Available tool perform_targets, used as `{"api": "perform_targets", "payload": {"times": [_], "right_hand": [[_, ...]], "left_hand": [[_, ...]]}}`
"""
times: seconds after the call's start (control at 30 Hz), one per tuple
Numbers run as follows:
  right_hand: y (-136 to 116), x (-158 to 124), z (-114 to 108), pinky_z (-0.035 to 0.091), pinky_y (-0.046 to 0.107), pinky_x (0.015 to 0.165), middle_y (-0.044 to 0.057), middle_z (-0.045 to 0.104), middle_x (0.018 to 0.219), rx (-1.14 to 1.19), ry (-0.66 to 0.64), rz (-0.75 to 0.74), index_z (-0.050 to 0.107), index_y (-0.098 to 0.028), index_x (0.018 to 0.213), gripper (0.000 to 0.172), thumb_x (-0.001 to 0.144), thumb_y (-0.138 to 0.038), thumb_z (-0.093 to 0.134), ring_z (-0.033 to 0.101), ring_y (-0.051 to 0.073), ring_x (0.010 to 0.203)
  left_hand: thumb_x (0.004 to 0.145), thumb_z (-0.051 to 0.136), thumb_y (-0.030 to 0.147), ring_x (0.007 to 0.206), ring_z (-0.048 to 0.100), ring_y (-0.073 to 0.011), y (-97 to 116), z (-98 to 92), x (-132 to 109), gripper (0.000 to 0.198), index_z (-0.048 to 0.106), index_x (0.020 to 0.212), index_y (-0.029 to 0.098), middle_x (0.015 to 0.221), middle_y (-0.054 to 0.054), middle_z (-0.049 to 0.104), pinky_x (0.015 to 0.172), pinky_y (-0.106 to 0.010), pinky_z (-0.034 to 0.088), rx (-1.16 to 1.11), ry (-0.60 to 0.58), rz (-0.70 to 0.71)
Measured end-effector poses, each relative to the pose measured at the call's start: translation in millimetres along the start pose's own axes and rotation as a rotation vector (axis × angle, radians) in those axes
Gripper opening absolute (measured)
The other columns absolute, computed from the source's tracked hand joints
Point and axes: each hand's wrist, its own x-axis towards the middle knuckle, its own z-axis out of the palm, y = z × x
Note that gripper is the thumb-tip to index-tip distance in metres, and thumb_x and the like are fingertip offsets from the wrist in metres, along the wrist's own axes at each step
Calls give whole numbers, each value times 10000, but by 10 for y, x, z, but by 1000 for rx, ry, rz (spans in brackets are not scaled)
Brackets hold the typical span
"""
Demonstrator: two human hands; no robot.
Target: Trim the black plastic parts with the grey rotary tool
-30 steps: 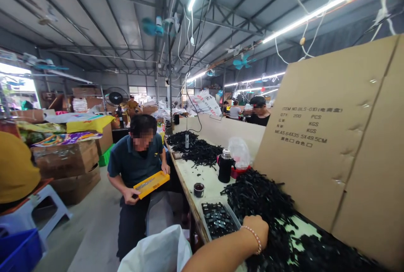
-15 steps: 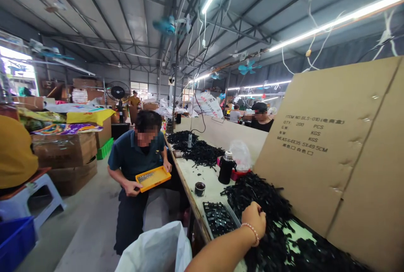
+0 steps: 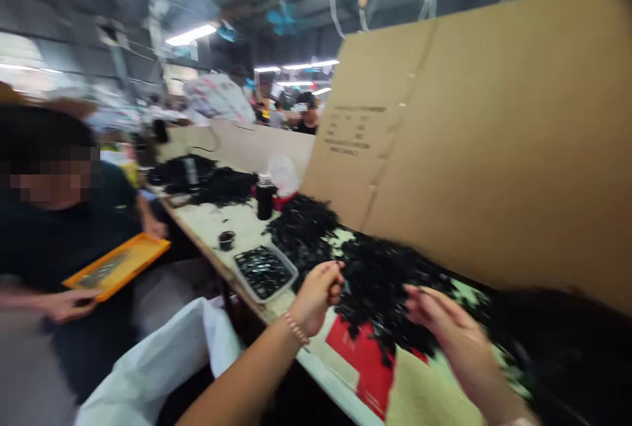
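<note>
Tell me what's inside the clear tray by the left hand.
The clear tray holds a layer of small black parts, like the big pile beside it. Its bottom is covered, and blur hides the parts' exact shape.

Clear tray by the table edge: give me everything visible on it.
The clear plastic tray is shallow, rectangular with rounded corners, and sits flat at the near edge of the table. It holds a layer of small black parts, blurred. The black parts pile lies just right of it. The left hand hovers close by, not touching it.
</note>
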Motion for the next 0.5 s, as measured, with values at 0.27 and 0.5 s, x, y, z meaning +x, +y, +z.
{"api": "perform_targets", "payload": {"times": [0.27,0.5], "right_hand": [[-67,-92,457,537,268,740,34,648,930,136,-220,166,610,-232,1233,297,988,-360,500,620,167,823],[-78,-8,609,530,281,784,37,646,1017,36,-185,137,634,-222,1099,184,972,-294,521,626,179,876]], "left_hand": [[554,825,228,626,472,-70,-5,-60,-304,377,667,879,119,837,-30,624,611,-171,439,-237,-25,-96],[583,858,255,624,457,-68,96,-144,-264,492,704,1026,106,712,4,572,603,-151,442,-279,-31,-127]]}}
